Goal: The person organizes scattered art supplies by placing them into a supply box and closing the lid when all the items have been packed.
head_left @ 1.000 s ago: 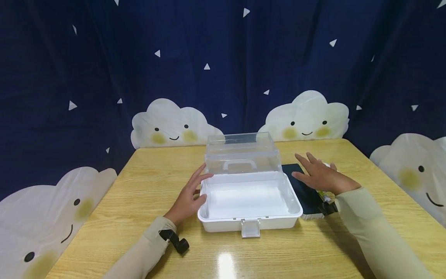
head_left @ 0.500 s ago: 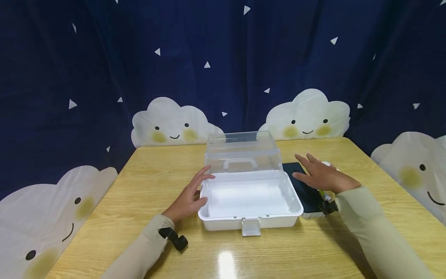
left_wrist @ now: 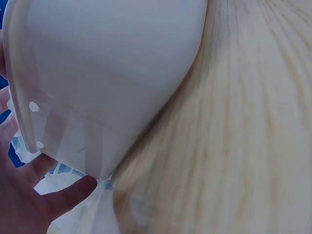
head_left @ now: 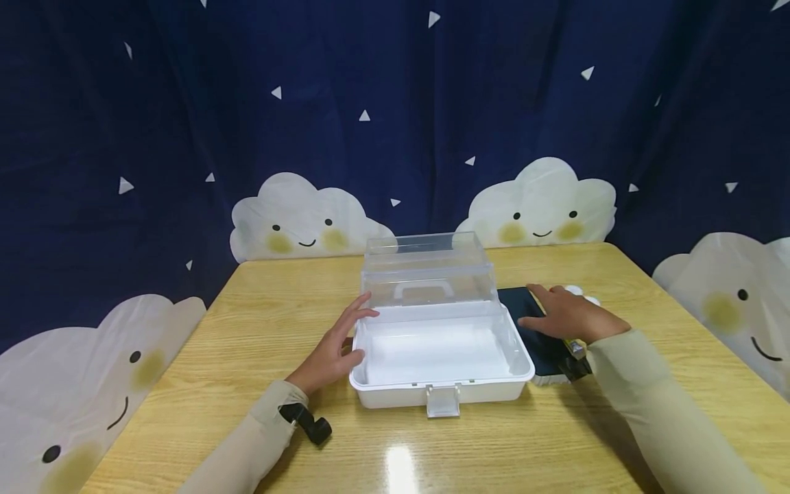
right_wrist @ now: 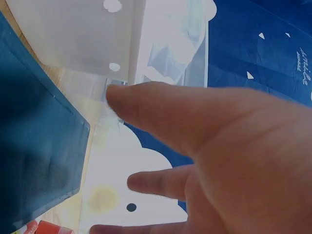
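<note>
A white plastic storage box [head_left: 438, 353] stands with its clear lid [head_left: 428, 267] raised at the back and its front latch hanging down. No contents show inside. My left hand [head_left: 330, 350] holds the box's left side, thumb over the rim and some fingers against the outer wall [left_wrist: 107, 78]. On the right, my right hand [head_left: 574, 315] hovers with spread fingers over a dark blue, book-like block [head_left: 540, 343] with pale edges beside the box. In the right wrist view, that block [right_wrist: 39, 136] lies left of the right hand [right_wrist: 243, 136], which holds nothing.
Beyond the right hand, a white rounded thing [head_left: 574, 290] shows partly. A small yellow packet-like item [head_left: 576, 348] peeks out near the right wrist. Something red [right_wrist: 51, 228] appears low in the right wrist view. A dark blue curtain [head_left: 333, 82] hangs behind the wooden table [head_left: 290, 288].
My right hand has dipped slightly, its fingers lower and closer to the dark blue block. My left hand and the box stay as they were.
</note>
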Action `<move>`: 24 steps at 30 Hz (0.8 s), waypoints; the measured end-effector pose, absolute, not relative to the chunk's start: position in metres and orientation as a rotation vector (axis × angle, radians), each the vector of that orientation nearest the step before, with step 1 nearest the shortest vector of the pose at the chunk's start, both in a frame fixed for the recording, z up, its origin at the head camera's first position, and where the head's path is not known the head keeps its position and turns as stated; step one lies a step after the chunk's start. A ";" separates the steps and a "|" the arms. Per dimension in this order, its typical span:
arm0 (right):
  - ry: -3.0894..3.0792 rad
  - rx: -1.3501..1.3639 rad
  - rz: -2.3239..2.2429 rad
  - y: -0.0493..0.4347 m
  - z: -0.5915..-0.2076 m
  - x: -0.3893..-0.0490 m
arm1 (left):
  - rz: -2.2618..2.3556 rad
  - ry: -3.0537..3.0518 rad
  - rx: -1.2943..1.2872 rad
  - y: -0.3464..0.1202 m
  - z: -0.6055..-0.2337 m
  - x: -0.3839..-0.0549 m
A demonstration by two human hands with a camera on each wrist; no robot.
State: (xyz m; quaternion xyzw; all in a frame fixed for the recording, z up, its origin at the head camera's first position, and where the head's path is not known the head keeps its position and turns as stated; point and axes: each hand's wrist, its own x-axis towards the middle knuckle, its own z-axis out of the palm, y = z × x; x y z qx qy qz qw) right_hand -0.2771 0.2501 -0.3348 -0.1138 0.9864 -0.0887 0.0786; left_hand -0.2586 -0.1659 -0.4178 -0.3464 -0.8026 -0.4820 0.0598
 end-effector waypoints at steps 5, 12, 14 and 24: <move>2.925 -0.327 -0.233 0.248 -0.338 -0.275 | -1.469 -2.433 -1.039 -0.167 -0.422 -0.262; 2.899 -0.291 -0.196 0.241 -0.341 -0.271 | -1.498 -2.408 -1.059 -0.167 -0.422 -0.262; 2.898 -0.278 -0.174 0.240 -0.342 -0.270 | -1.497 -2.405 -1.060 -0.167 -0.421 -0.262; 2.845 -0.233 -0.135 0.235 -0.347 -0.269 | -1.522 -2.416 -1.070 -0.160 -0.392 -0.240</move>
